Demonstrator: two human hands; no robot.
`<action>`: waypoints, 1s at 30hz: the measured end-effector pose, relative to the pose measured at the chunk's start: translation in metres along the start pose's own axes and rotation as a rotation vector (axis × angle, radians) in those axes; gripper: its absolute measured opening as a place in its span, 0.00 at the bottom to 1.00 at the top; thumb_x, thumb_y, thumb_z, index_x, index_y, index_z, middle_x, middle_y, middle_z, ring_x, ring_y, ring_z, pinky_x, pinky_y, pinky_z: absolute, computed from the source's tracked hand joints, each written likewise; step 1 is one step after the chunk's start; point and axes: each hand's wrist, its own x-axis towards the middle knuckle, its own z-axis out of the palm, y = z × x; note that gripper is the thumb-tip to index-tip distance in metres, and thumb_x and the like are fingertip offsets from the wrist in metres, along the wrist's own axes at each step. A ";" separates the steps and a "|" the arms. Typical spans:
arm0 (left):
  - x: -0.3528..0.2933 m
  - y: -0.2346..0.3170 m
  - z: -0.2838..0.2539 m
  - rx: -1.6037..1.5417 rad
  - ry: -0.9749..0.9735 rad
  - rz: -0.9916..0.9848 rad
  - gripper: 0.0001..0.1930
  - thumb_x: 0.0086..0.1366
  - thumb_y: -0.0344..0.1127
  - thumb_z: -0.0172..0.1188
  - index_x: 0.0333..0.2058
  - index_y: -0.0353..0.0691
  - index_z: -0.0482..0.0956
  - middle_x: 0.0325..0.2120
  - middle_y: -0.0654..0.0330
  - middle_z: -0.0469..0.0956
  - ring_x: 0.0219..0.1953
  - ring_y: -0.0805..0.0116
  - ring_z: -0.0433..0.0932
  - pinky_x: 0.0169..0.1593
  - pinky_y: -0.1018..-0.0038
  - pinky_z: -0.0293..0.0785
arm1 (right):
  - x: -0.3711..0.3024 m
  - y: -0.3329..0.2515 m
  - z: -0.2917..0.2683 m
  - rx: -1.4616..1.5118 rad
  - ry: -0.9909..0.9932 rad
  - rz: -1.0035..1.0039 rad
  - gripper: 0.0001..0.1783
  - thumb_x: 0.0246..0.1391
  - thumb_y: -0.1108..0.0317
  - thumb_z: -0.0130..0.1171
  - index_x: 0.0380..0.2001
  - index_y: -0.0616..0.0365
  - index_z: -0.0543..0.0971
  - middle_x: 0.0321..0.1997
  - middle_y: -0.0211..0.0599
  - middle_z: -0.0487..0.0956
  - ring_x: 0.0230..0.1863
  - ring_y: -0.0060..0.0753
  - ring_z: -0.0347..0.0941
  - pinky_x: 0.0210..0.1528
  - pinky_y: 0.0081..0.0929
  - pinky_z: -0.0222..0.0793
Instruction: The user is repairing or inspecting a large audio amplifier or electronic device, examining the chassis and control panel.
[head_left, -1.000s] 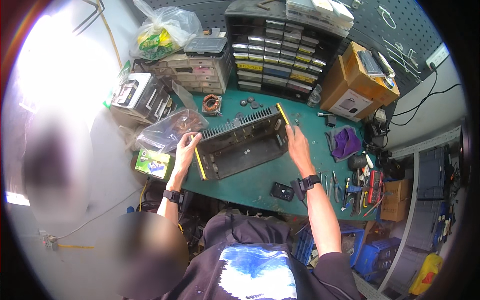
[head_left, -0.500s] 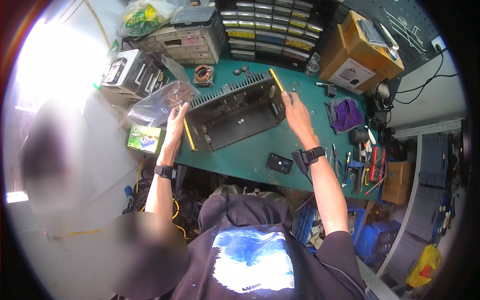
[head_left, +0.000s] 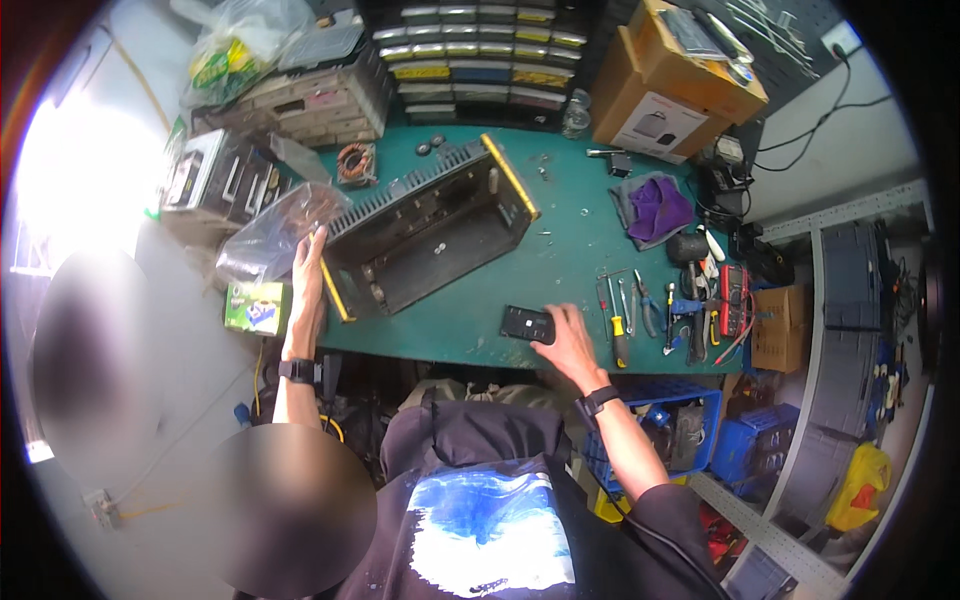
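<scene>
A black finned metal housing [head_left: 440,270] with yellow-edged ends lies slanted on the green bench, its open hollow side facing me. A few small pale bits rest inside it. My left hand [head_left: 307,285] is at its left end, gripping the yellow edge, though the fingers' far side is hidden. Near the bench's front edge lies a small black rectangular part [head_left: 524,323]. My right hand [head_left: 570,345] closes on its right end, thumb at the near side and fingers at the far side. A clear plastic bag [head_left: 265,240] and a green box [head_left: 256,308] are beside my left hand.
Screwdrivers, pliers [head_left: 648,305] and a red multimeter [head_left: 736,300] lie at the right. Behind them is a purple cloth [head_left: 660,208]. A copper-wound coil [head_left: 355,162] stands behind the housing. Drawer cabinets [head_left: 475,70] and a cardboard box [head_left: 665,95] line the back.
My right hand has let go of the housing's right end and come down to the small black part. My left hand stays at the housing's left end. The view has shifted right.
</scene>
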 end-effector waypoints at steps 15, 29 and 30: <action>0.003 0.001 -0.003 0.024 0.022 -0.026 0.42 0.69 0.56 0.63 0.69 0.30 0.61 0.63 0.50 0.71 0.63 0.62 0.71 0.65 0.69 0.65 | 0.073 0.059 -0.049 -0.014 0.363 0.301 0.35 0.42 0.55 0.77 0.48 0.67 0.75 0.48 0.58 0.76 0.49 0.62 0.75 0.51 0.50 0.73; 0.008 -0.008 -0.007 0.013 0.039 -0.049 0.42 0.71 0.55 0.61 0.71 0.32 0.59 0.71 0.50 0.62 0.70 0.61 0.64 0.70 0.68 0.60 | 0.131 0.107 -0.067 -0.118 0.422 0.442 0.37 0.46 0.54 0.74 0.52 0.69 0.73 0.51 0.60 0.73 0.53 0.66 0.74 0.53 0.53 0.72; 0.008 -0.009 -0.008 0.029 0.040 -0.040 0.42 0.71 0.55 0.61 0.72 0.33 0.58 0.71 0.50 0.61 0.70 0.61 0.64 0.71 0.68 0.59 | 0.132 0.108 -0.067 -0.114 0.422 0.443 0.37 0.46 0.54 0.74 0.52 0.69 0.73 0.51 0.60 0.73 0.53 0.66 0.74 0.53 0.53 0.72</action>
